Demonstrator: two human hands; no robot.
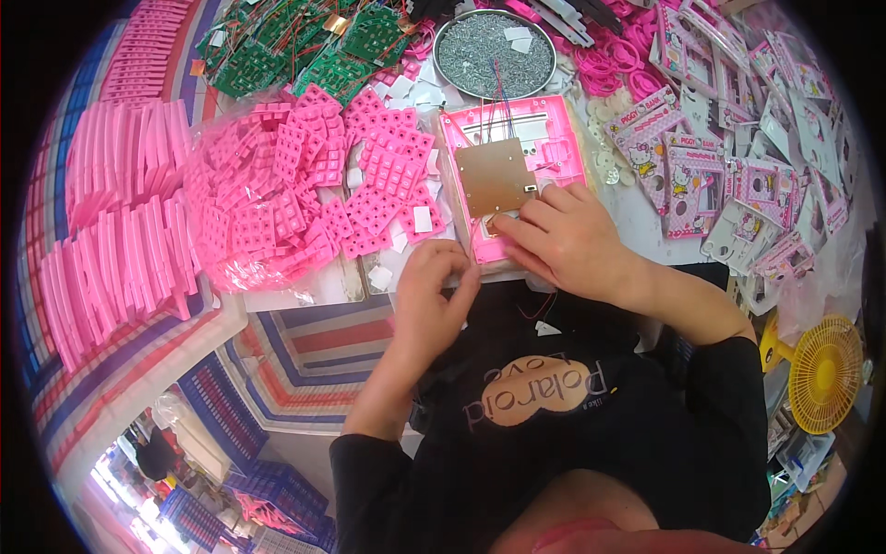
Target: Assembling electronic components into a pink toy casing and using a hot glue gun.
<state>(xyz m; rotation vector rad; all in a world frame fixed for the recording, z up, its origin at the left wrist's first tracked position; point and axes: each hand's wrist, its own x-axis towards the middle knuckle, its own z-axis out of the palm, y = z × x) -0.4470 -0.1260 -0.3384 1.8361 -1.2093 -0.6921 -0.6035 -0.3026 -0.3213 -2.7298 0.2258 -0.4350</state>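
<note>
A pink plastic casing panel lies on the table before me, with a brown square circuit board in it. Thin dark wires rise from the casing's far end. My right hand bends over the near right part of the casing. Its fingertips are pressed together at a small round metallic part just below the board; what they grip is hidden. At the casing's near left corner is my left hand, fingers curled and thumb close to the edge. Whatever it pinches there is too small to make out.
A round metal tray of small screws stands beyond the casing. Pink keypad pieces heap up at left, beside stacked pink panels. Green circuit boards lie far left, printed cards at right. A yellow fan is lower right.
</note>
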